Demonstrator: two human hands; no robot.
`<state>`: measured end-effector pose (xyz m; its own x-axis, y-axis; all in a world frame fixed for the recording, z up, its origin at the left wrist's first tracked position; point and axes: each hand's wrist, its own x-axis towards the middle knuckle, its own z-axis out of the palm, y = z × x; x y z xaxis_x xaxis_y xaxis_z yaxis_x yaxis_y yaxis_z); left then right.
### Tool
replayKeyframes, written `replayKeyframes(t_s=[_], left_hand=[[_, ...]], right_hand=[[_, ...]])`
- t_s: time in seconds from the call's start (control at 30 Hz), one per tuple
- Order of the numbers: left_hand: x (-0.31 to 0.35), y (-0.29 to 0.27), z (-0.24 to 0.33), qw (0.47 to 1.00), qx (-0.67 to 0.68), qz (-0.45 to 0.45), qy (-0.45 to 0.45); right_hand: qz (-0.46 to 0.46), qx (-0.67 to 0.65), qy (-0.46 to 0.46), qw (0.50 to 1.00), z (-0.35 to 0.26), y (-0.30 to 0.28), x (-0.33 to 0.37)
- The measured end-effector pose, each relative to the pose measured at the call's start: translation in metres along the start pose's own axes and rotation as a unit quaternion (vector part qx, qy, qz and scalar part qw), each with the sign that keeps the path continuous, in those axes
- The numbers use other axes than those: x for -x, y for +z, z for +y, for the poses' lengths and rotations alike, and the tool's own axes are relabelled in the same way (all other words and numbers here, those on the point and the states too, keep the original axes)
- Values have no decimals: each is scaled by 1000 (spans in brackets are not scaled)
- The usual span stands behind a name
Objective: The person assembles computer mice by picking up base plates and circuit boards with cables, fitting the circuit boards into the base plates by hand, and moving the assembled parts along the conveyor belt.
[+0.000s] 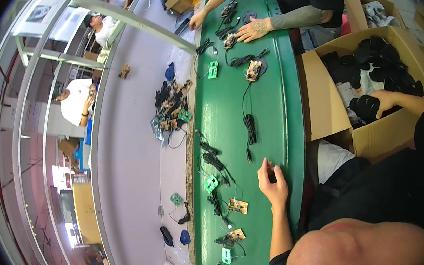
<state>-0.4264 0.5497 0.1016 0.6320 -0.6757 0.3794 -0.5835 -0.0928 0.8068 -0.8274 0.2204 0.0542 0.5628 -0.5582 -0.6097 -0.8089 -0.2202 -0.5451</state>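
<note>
My left hand (272, 182) is over the green conveyor belt (266, 100), fingers apart and nothing in them. Just beyond its fingertips lies a bundled black cable (249, 128), whose lead runs up to a brown circuit board (253, 71) on a dark round piece. Off to the right, my right hand (387, 102) reaches into a cardboard box (321, 99) full of black rounded pieces (386, 55). Its fingers curl round a black rounded piece (363, 108) at the near side of the box; the fingertips are partly hidden.
Green boards (211, 184), brown boards (238, 206) and cables line the belt's left side. A heap of parts (171, 105) lies on the pale side table (124, 142). Across the belt, a co-worker's hand (251, 30) rests by a board. A second box (357, 11) stands farther back.
</note>
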Motion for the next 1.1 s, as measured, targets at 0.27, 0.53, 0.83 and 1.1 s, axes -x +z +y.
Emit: replayKeyframes(t_s=[0.27,0.53,0.83,1.1], left_hand=[[-3,-7,5,999,33,-9,-23],[-4,-3,-8,995,18,-22,98],[-2,1,-8,996,60,-29,66],[0,-5,-5,997,53,-40,46]], right_hand=[[59,76,-76,992,1,19,1],[22,65,-68,995,9,43,-24],[128,-11,-23,991,24,31,13],[245,-62,16,967,1,-4,75]])
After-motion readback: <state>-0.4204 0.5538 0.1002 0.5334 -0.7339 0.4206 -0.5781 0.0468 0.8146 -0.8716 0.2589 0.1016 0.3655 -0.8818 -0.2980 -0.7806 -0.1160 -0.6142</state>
